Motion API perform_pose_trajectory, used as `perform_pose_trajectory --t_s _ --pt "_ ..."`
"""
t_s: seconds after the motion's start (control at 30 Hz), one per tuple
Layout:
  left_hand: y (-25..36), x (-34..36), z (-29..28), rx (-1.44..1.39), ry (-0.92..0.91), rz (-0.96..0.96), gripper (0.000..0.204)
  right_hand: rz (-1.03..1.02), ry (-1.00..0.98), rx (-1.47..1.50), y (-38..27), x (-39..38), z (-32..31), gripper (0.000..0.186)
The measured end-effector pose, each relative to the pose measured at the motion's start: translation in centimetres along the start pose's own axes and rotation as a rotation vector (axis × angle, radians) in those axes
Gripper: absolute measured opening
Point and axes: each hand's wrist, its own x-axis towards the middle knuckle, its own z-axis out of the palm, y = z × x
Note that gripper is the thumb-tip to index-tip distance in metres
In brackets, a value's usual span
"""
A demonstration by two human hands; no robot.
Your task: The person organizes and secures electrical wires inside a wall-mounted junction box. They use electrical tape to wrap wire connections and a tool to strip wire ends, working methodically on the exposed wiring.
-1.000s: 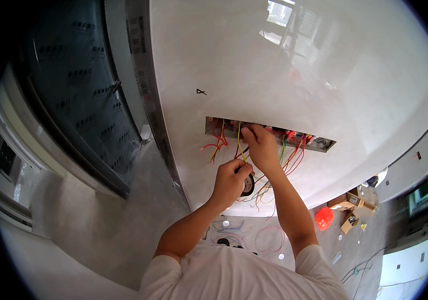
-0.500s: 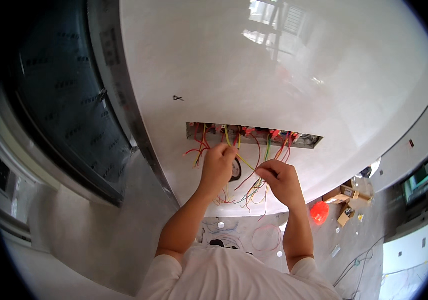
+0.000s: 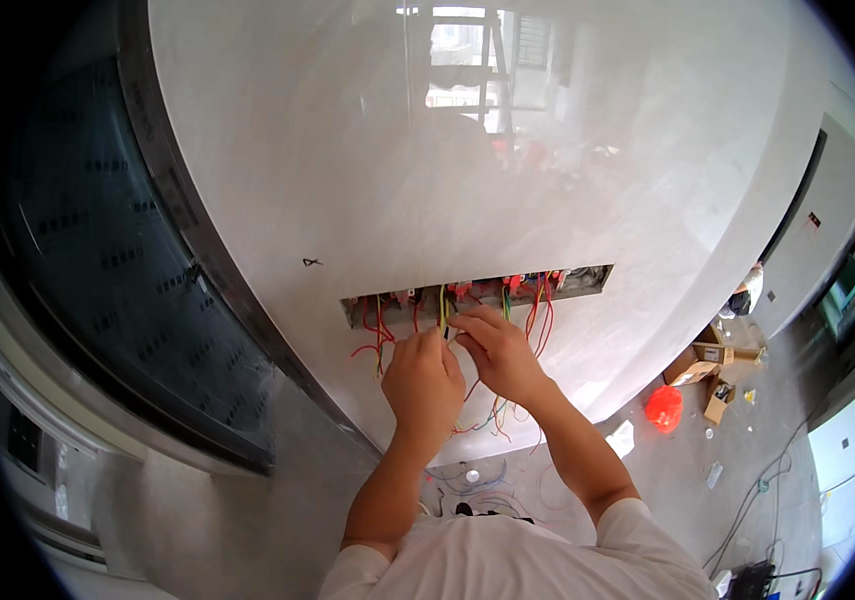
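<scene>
Several red wires (image 3: 384, 325) at left end of wall box (image 3: 593, 283) | left hand (image 3: 423, 387) below box, pinched narrow on yellow wire (image 3: 443, 305) hanging from box's middle | right hand (image 3: 503, 357) close alongside below box, cannot tell hold | judged step: working wire two-handed | next, probably: steady, fine fingertip grip called for

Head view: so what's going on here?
A person is working at a long recess in a glossy pale wall. The left hand holds a yellow wire that hangs from it. The right hand has its fingertips right beside; what they grip is hidden. Red wires dangle on either side.
</scene>
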Motion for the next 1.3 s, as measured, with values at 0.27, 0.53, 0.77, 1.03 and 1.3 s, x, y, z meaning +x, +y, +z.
perform_pose_trajectory --t_s 0.27,0.53,0.77,1.03,1.3 --pt "0.0 -0.1 0.3 0.144 -0.055 0.046 0.009 0.312 0.017 0.073 2.2 2.7 3.8 0.009" --pt "-0.7 0.7 -0.5 0.013 0.007 -0.038 0.006 0.232 0.088 -0.446 1.8 3.1 5.5 0.011" --pt "-1.1 1.8 -0.3 0.050 -0.064 -0.166 0.007 0.142 0.184 -0.509 2.4 3.2 7.4 0.011" --pt "-2.1 0.7 0.5 -0.127 0.045 -0.086 0.006 0.054 0.340 -0.577 2.8 3.0 8.2 0.009" --pt "-3.4 0.9 1.9 -0.185 0.086 -0.211 0.011 0.270 0.192 -0.086 1.5 2.1 6.3 0.020"
